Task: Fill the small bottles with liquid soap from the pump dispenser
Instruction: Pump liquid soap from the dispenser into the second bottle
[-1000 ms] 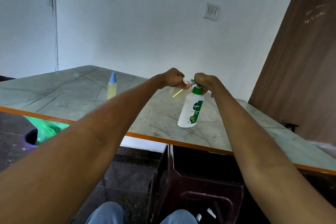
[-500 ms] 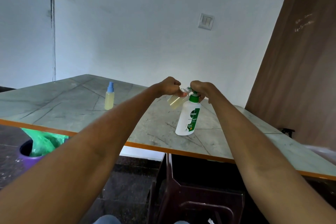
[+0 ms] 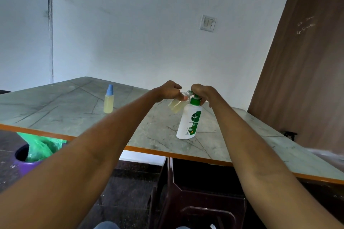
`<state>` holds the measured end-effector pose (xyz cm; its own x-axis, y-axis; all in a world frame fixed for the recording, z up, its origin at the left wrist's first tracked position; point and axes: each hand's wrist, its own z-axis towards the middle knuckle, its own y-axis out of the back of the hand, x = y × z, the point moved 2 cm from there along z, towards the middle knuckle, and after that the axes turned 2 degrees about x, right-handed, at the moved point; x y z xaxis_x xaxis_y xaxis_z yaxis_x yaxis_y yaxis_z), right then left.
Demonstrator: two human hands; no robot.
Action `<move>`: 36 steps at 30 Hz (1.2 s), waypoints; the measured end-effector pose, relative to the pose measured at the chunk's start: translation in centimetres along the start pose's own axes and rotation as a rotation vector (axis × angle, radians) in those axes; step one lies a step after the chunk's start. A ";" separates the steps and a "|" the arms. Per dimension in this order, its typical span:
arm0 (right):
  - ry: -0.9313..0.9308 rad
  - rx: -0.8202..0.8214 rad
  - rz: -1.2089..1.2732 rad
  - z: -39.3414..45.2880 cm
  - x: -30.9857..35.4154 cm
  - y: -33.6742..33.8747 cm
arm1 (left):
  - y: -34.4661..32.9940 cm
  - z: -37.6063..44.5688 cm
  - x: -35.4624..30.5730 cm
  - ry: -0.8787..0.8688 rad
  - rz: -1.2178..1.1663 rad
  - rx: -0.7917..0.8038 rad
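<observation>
Filling goes best if the left hand, fingers curled round the tilted small clear bottle of yellowish soap, keeps its mouth under the spout while the right hand, wrapped over the pump, presses the white green-collared dispenser standing on the marbled bench slowly.

Soft, dim, cool daylight, no glare.

We saw even light on the wall and hardly any shadows on the table. Wide-angle bending curved the table edge and stretched the forearms near the corners. The right table end smeared into blur; the floor below stayed dark.
</observation>
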<state>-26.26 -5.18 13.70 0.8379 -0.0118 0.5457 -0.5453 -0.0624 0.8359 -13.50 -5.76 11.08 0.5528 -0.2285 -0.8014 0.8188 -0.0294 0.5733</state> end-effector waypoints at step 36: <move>0.018 0.004 0.015 0.4 -0.1 -0.3 | -0.1 0.5 0.4 -0.014 0.010 0.006</move>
<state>-26.20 -5.58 13.39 0.8288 0.0052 0.5595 -0.5580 -0.0659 0.8272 -13.38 -6.31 10.76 0.5589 -0.2420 -0.7932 0.8122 -0.0332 0.5824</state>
